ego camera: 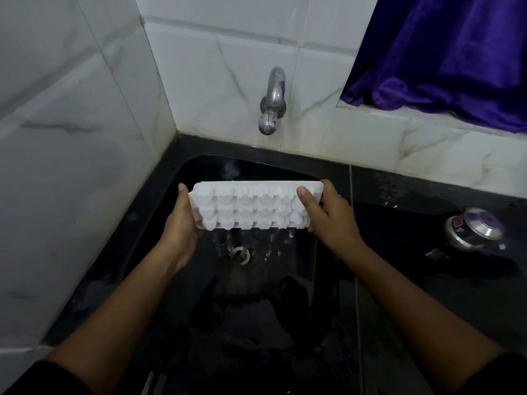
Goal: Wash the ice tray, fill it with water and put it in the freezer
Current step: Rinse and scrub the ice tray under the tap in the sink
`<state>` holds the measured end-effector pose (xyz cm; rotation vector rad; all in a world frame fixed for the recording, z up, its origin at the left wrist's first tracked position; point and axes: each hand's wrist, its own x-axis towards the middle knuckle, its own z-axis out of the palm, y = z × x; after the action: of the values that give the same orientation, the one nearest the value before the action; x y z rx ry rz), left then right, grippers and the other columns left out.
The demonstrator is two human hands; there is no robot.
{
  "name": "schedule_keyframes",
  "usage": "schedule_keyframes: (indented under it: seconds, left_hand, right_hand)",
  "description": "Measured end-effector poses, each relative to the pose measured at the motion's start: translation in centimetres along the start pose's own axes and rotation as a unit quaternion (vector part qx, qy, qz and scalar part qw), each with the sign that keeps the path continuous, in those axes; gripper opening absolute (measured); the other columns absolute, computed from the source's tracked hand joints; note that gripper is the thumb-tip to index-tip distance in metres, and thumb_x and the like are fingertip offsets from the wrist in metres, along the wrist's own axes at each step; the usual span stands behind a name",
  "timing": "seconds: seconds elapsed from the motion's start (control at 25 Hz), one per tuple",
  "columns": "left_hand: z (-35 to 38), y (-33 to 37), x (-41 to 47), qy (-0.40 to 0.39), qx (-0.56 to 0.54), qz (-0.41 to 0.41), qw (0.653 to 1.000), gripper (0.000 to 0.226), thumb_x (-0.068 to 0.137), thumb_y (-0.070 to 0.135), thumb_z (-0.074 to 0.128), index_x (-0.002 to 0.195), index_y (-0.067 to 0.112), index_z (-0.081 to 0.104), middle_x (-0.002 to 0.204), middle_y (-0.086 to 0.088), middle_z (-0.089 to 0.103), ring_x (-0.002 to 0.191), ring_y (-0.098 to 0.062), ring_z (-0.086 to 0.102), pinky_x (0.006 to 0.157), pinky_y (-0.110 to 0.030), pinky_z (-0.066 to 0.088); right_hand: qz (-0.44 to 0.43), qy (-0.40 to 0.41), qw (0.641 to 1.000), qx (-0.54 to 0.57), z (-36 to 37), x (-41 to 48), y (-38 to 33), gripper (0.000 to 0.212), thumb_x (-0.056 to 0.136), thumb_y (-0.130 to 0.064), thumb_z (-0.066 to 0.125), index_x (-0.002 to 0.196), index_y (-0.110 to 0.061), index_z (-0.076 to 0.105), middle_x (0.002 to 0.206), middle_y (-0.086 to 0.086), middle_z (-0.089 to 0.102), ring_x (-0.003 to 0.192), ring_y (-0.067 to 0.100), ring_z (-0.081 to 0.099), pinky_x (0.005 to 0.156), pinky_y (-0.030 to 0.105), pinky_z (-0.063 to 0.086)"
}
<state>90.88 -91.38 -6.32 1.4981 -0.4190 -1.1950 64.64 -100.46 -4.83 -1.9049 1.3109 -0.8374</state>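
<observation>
One ice tray [251, 205] above one sink [271, 169], one tap [272, 101], left hand [182, 223] and right hand [330, 218], grips clasping its ends

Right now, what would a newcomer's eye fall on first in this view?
The white ice tray stands out most, held at its two ends by the left grip and right grip above the black sink, below the wall tap. Next comes the purple curtain at upper right, then a shiny steel container on the dark counter to the right.
</observation>
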Motion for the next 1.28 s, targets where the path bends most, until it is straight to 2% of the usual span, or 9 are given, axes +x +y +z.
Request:
schedule_keyframes:
  seconds: [0.2, 0.32, 0.4, 0.52, 0.64, 0.84, 0.96, 1.08, 1.28]
  left_hand:
    - [1.2, 2.2, -0.8, -0.010, 0.015, 0.044, 0.999, 0.056, 0.108, 0.063, 0.027, 0.118, 0.031, 0.072, 0.115, 0.003, 0.080, 0.109, -0.016, 0.076, 0.108, -0.046, 0.053]
    - [1.4, 3.1, -1.1, -0.017, 0.026, 0.054, 0.998, 0.062, 0.107, 0.067, 0.027, 0.127, 0.028, 0.071, 0.118, 0.001, 0.080, 0.112, -0.017, 0.075, 0.110, -0.046, 0.051]
    - [1.1, 2.9, -0.7, -0.018, 0.015, 0.059, 0.998, 0.065, 0.105, 0.071, 0.025, 0.132, 0.032, 0.069, 0.127, 0.004, 0.076, 0.123, -0.017, 0.069, 0.118, -0.048, 0.043]
    - [-0.2, 1.2, 0.5, -0.035, -0.034, 0.018, 0.999, 0.071, 0.102, 0.076, 0.016, 0.150, 0.038, 0.052, 0.148, 0.006, 0.061, 0.142, -0.021, 0.051, 0.123, -0.062, 0.028]
    - [-1.6, -0.2, 1.0, -0.061, -0.151, -0.059, 0.985, 0.071, 0.104, 0.069, 0.027, 0.160, 0.027, 0.040, 0.145, -0.007, 0.065, 0.131, -0.035, 0.063, 0.102, -0.060, 0.054]
    - [-2.2, -1.9, 3.4, -0.002, -0.173, -0.079, 0.982, 0.044, 0.111, 0.040, 0.043, 0.139, 0.010, 0.061, 0.130, -0.014, 0.074, 0.102, -0.025, 0.079, 0.067, -0.040, 0.066]
    - [-3.0, -2.3, 4.9, 0.035, -0.185, -0.069, 0.980, 0.036, 0.111, 0.035, 0.046, 0.130, 0.011, 0.064, 0.120, -0.012, 0.077, 0.095, -0.023, 0.080, 0.062, -0.037, 0.065]
    - [-3.7, -2.5, 6.0, 0.036, -0.182, -0.058, 0.981, 0.038, 0.111, 0.037, 0.045, 0.131, 0.012, 0.065, 0.123, -0.011, 0.077, 0.101, -0.023, 0.079, 0.066, -0.037, 0.066]
    - [-4.0, -2.5, 6.8, 0.030, -0.179, -0.047, 0.982, 0.045, 0.110, 0.039, 0.043, 0.138, 0.010, 0.063, 0.128, -0.014, 0.075, 0.108, -0.026, 0.076, 0.070, -0.037, 0.066]
  right_hand:
    - [0.080, -0.009, 0.997, -0.005, -1.1, 3.3, -1.4, 0.048, 0.098, -0.069, 0.048, 0.111, -0.026, 0.063, 0.102, -0.012, 0.069, 0.096, 0.010, 0.067, 0.091, 0.042, 0.057]
    - [0.125, -0.031, 0.991, 0.030, -1.7, 4.6, -1.8, 0.051, 0.094, -0.074, 0.048, 0.109, -0.028, 0.066, 0.100, -0.009, 0.072, 0.090, 0.012, 0.071, 0.077, 0.036, 0.059]
    - [0.100, -0.046, 0.991, 0.070, -2.0, 4.2, -1.8, 0.040, 0.097, -0.066, 0.055, 0.107, -0.028, 0.064, 0.089, -0.005, 0.073, 0.072, 0.014, 0.072, 0.058, 0.032, 0.055]
    - [-0.041, -0.080, 0.992, 0.091, -1.8, 2.1, -0.1, 0.023, 0.097, -0.040, 0.071, 0.101, -0.021, 0.057, 0.085, -0.002, 0.070, 0.073, 0.016, 0.069, 0.061, 0.038, 0.055]
    - [-0.178, -0.138, 0.974, -0.030, -0.9, 0.4, 2.5, 0.038, 0.087, -0.033, 0.083, 0.107, -0.021, 0.053, 0.120, -0.002, 0.057, 0.111, 0.015, 0.059, 0.085, 0.035, 0.053]
    - [-0.173, -0.197, 0.961, -0.085, 0.3, 1.4, 2.8, 0.055, 0.086, -0.059, 0.075, 0.125, -0.030, 0.051, 0.153, -0.012, 0.036, 0.136, 0.009, 0.046, 0.100, 0.033, 0.049]
    - [-0.095, -0.151, 0.983, -0.039, 2.0, 4.8, 2.3, 0.051, 0.095, -0.057, 0.064, 0.136, -0.030, 0.050, 0.149, -0.012, 0.044, 0.129, 0.009, 0.053, 0.102, 0.036, 0.052]
    - [0.093, -0.092, 0.986, 0.100, 3.9, 10.1, 0.6, 0.051, 0.100, -0.051, 0.062, 0.141, -0.022, 0.052, 0.135, -0.005, 0.057, 0.120, 0.012, 0.061, 0.105, 0.041, 0.053]
    - [0.273, -0.142, 0.875, 0.374, 6.1, 19.3, -2.7, 0.047, 0.105, -0.048, 0.053, 0.137, -0.014, 0.046, 0.121, 0.011, 0.059, 0.105, 0.030, 0.070, 0.090, 0.044, 0.061]
